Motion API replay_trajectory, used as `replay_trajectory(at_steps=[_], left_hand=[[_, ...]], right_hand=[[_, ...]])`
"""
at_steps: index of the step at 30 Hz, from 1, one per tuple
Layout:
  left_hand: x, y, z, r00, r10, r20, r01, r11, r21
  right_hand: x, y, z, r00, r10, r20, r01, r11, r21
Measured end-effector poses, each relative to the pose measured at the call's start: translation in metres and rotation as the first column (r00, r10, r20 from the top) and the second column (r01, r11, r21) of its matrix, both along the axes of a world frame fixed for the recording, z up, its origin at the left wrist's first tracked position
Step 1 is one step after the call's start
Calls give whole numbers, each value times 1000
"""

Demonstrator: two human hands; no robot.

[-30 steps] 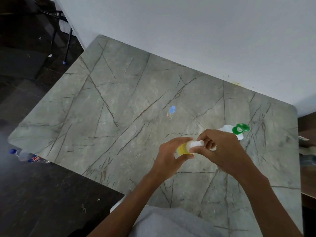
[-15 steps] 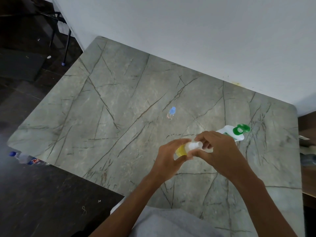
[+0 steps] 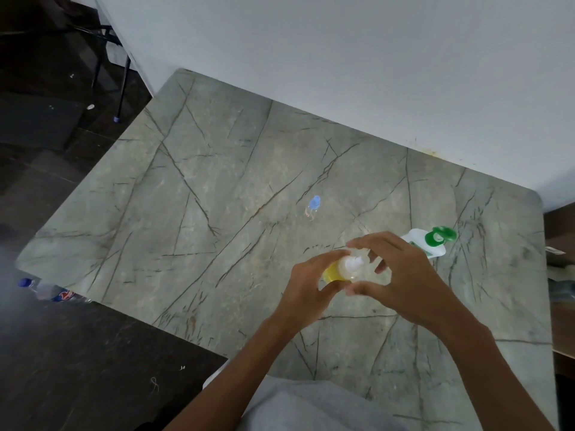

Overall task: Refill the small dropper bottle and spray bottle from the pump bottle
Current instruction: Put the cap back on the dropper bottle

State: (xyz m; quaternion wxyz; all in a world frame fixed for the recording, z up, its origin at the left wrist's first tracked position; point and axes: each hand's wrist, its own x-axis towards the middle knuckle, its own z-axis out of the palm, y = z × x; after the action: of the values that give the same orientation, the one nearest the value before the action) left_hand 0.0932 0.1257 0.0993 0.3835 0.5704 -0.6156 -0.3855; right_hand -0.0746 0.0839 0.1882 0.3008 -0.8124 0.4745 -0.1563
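Head view showed me the left hand [image 3: 306, 283] holding the spray bottle [image 3: 340, 270], right hand [image 3: 401, 281] gripping its cap; dropper bottle [image 3: 313, 205] far off, pump bottle [image 3: 427, 244] right; refilling apparently unfinished.

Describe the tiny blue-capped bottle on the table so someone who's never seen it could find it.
On the grey veined stone table, look to the open middle, beyond both hands. The small dropper bottle stands alone there, clear-bodied with a light blue cap, far smaller than the white, green-topped pump bottle to its right.
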Motion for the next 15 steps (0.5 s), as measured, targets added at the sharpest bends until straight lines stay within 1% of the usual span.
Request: replay_trajectory(at_steps=[2, 4, 6, 8, 12, 13, 15], left_hand=[[0, 0, 0, 1000, 5, -6, -5, 1000, 15], [0, 1, -1, 1000, 1, -1, -1, 1000, 19], [-1, 2, -2, 1000, -5, 11, 4, 1000, 15], [0, 2, -3, 1000, -4, 20, 4, 1000, 16], [1, 0, -6, 1000, 2, 3, -2, 1000, 20], [0, 0, -5, 1000, 6, -2, -6, 1000, 20], [0, 0, -2, 1000, 2, -7, -2, 1000, 17]], right_hand=[[-1, -3, 0, 999, 40, 7, -39, 998, -55], [0, -4, -1, 1000, -6, 7, 6, 997, -71], [3, -4, -3, 996, -77, -52, 73, 994, -82], [4, -3, -7, 990, -110, -84, 103, 991, -83], [1, -1, -8, 999, -45, 3, 45, 999, 25], [1, -1, -8, 999, -36, 19, 36, 999, 9], [1, -1, -9, 997, -68, 34, 69, 997, -46]])
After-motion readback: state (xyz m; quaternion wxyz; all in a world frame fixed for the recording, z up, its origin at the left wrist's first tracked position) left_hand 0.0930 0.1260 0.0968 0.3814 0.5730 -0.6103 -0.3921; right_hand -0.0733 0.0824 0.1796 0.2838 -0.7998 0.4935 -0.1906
